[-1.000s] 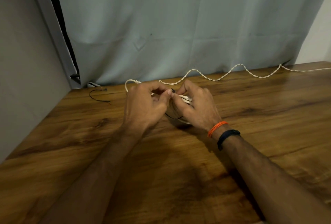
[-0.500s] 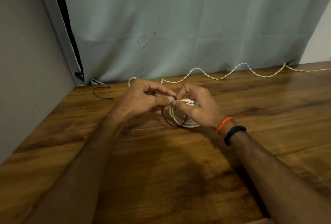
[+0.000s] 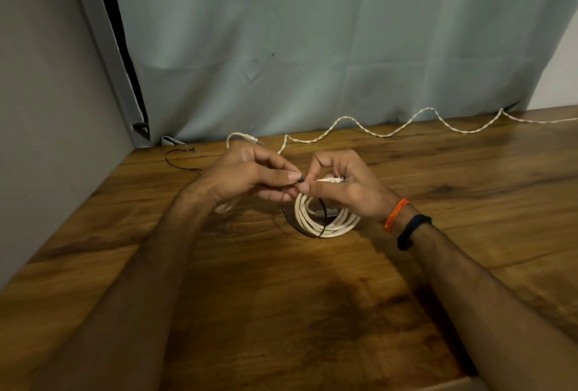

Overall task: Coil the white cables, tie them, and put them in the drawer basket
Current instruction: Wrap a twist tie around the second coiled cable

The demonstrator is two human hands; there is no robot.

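Risk noted: the left hand and right hand each pinch an end of the thin black wire tie between thumb and forefinger, meeting just above the coiled white round cable; if either pinch slips before the twist is made, the tie will likely spring open and the loops loosen. The coil hangs from the right-hand fingers, its lower arc at or just above the brown wooden counter; I cannot tell if it touches. Its ring stands roughly upright, open face toward the person, with no clear long axis; a second, twisted white cable lies uncoiled along the counter's far edge, running left to right.
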